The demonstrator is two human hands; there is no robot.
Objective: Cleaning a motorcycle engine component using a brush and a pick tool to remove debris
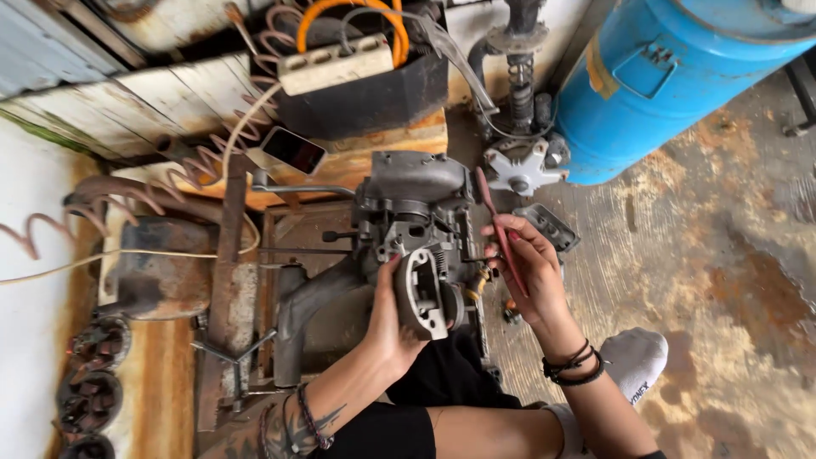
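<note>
Grey metal engine part (422, 293), held over a rusty stand, with a red-handled tool applied from the right.

Left hand (393, 327) closed around the part's near edge; right hand (527, 268) pinched shut on the red tool (500, 229), tip meeting the larger engine block (412, 204) behind. Surroundings: phone (291, 150) on planks, white power strip (334, 65), coiled hose (102, 212), blue tank (663, 81), stained concrete floor (731, 280).

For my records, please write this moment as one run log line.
left hand: grips engine part | right hand: holds red tool | engine on floor
</note>
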